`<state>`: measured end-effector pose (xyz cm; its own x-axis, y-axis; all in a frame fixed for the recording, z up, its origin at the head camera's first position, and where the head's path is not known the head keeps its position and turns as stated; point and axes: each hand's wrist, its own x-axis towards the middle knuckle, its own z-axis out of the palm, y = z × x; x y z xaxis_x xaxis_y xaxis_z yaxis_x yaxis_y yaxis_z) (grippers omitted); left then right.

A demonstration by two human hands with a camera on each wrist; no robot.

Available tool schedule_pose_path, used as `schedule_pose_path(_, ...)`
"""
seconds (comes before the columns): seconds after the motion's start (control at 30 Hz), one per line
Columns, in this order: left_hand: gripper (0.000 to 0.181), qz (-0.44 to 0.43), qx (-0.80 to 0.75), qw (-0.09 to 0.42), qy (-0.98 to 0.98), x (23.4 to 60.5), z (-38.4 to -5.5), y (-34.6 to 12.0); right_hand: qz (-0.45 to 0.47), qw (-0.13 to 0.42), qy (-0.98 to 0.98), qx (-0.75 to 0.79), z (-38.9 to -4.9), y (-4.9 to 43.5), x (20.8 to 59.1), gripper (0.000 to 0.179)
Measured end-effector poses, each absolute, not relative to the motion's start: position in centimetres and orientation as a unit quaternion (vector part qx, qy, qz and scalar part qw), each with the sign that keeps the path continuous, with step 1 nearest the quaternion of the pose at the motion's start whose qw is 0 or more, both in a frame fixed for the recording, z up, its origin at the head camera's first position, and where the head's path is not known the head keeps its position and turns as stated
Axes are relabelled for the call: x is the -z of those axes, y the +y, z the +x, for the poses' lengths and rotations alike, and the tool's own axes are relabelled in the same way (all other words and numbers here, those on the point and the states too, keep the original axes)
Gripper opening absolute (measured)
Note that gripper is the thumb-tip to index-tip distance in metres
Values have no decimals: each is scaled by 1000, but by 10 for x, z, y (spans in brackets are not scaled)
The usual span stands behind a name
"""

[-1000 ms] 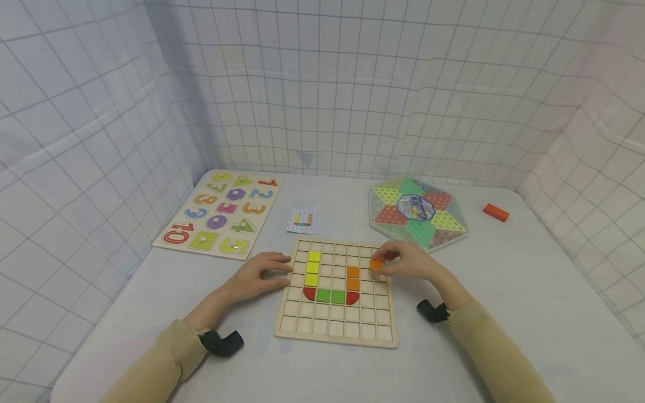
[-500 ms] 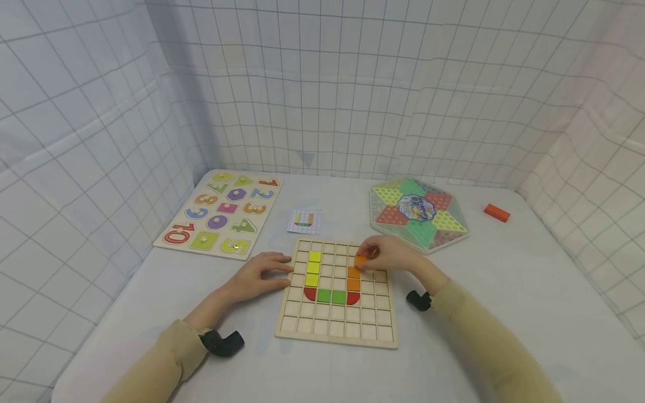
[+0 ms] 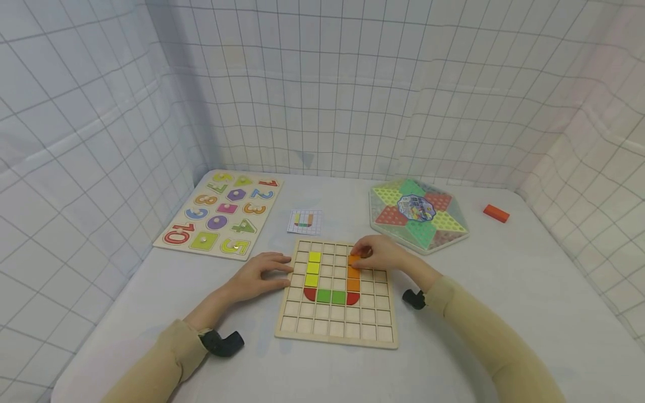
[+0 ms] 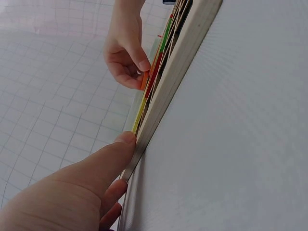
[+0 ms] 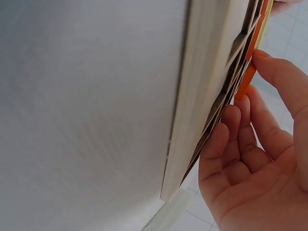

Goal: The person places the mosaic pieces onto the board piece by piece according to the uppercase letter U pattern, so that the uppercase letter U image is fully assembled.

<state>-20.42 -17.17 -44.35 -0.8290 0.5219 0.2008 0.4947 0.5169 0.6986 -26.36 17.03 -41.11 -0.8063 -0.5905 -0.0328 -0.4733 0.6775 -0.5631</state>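
Note:
A wooden grid board (image 3: 336,338) carries a U of coloured tiles: three yellow tiles (image 3: 313,268) on the left, two green tiles (image 3: 331,296) along the bottom between red rounded corner tiles (image 3: 353,299), and orange tiles (image 3: 354,285) on the right. My right hand (image 3: 383,254) pinches a square orange tile (image 5: 247,81) between thumb and fingers, right at the cell above the other orange tiles. In the right wrist view it sits tilted at the board's surface. My left hand (image 3: 259,275) rests at the board's left edge, fingers extended, its thumb (image 4: 126,138) against the rim.
Behind the board lies a small card (image 3: 304,222) printed with a coloured U on a grid. A number puzzle board (image 3: 218,215) is at the back left. A hexagonal Chinese checkers board (image 3: 417,214) lies at the back right, with a red block (image 3: 496,213) beyond it.
My right hand has moved left over the board, bringing the orange tile from the right-hand columns to the top of the orange column. The left hand stays in place.

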Motion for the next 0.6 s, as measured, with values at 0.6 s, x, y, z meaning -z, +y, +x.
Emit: schedule_pose_path(0.6,36,292,-390,18,873,444,-205,-171,-295,116,898,305,-257,176,409,28)
